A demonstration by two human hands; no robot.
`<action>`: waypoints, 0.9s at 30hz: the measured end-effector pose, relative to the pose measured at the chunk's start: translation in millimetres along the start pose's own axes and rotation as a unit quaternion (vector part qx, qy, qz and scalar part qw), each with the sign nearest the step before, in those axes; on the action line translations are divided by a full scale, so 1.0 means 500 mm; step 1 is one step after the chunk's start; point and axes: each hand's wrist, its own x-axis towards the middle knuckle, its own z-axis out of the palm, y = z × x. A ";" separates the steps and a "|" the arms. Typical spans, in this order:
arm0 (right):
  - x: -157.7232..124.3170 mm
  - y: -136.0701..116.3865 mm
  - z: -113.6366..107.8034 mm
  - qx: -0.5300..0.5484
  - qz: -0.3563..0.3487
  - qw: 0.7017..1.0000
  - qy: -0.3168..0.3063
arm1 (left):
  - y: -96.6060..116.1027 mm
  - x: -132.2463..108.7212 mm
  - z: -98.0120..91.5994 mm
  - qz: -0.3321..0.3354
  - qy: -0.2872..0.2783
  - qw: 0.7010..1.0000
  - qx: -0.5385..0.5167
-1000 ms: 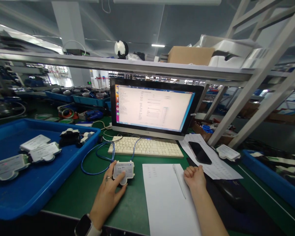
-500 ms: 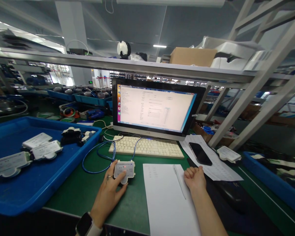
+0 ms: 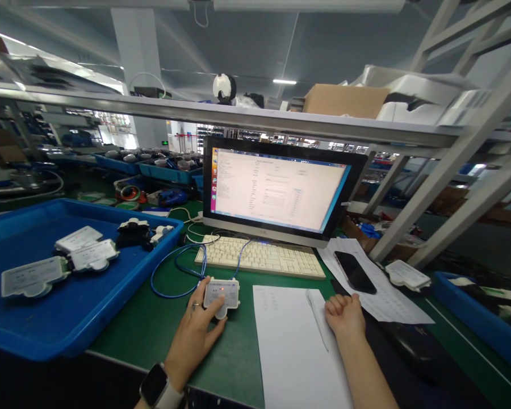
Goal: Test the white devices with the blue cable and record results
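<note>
My left hand [image 3: 196, 326] is closed around a small white electronic module [image 3: 222, 296] on the green table, its index finger lying on the module's face. A red light glows on that face, and a blue cable [image 3: 154, 278] runs to the module. My right hand [image 3: 344, 315] rests in a loose fist, palm side partly up, at the right edge of a white sheet of paper [image 3: 293, 352]. Nothing shows in its curled fingers. Just left of that fist a thin silver-white pen [image 3: 317, 319] lies on the sheet.
Behind the module are a cream keyboard [image 3: 264, 255] and a lit monitor [image 3: 276, 187]. A blue tray [image 3: 85, 318] with several white modules stands left. On the right are a phone [image 3: 355, 272], a dark mouse [image 3: 409, 346] and another blue bin [image 3: 472, 318]. A shelf [image 3: 255, 116] crosses above.
The camera view has turned slightly left, so everything sits a little further right. Both hands keep the same pose, and the module stays in my left hand.
</note>
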 end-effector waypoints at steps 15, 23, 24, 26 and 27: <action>-0.011 -0.003 0.006 0.006 0.016 1.000 -0.003 | 0.004 -0.002 0.001 -0.013 0.001 1.000 -0.007; -0.009 -0.003 0.005 -0.005 0.009 1.000 0.001 | 0.007 -0.002 -0.003 -0.019 -0.002 1.000 -0.008; -0.010 -0.003 0.005 -0.006 0.009 1.000 -0.001 | 0.007 -0.002 -0.004 -0.020 -0.002 1.000 -0.007; -0.012 -0.002 0.007 -0.005 0.009 1.000 -0.002 | 0.008 -0.002 -0.005 -0.021 -0.001 1.000 -0.005; -0.014 -0.002 0.008 -0.002 0.010 1.000 -0.001 | 0.008 -0.002 -0.005 -0.022 -0.002 1.000 -0.004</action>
